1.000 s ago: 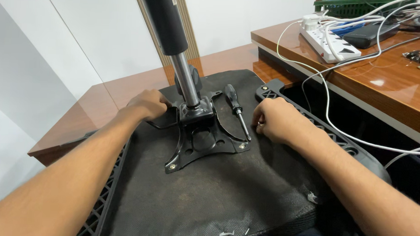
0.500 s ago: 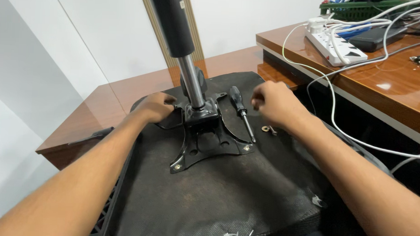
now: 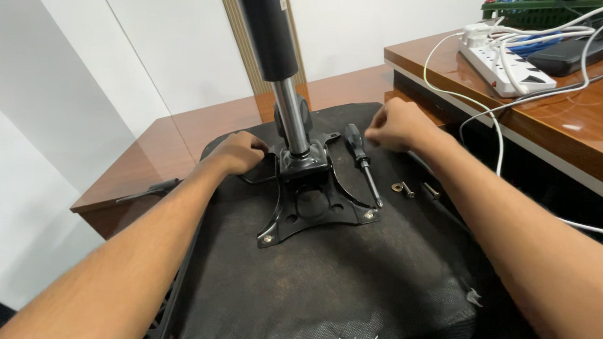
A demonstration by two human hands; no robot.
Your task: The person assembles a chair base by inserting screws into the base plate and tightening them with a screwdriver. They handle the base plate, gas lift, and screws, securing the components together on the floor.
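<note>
Left hand (image 3: pixel 238 152): curled, knuckles up, grasping the left edge of the plate (image 3: pixel 314 203); forearm runs in from near left.
Right hand (image 3: pixel 396 126): fingers bunched and clenched, hovering just right of the screwdriver (image 3: pixel 362 158); whether it pinches anything cannot be told.
Plate: black, on the seat (image 3: pixel 351 278), under the cylinder (image 3: pixel 278 62).
Screws (image 3: pixel 414 189): loose, right of the plate.
Surface: brown desk (image 3: pixel 148 164).
Room: white walls; power strip (image 3: pixel 506 60) far right.

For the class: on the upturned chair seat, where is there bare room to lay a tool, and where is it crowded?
Free: the wide black fabric between the mounting plate and the near edge, between both forearms. Crowded: around the gas column, where the left hand, screwdriver, right hand and loose screws cluster.
</note>
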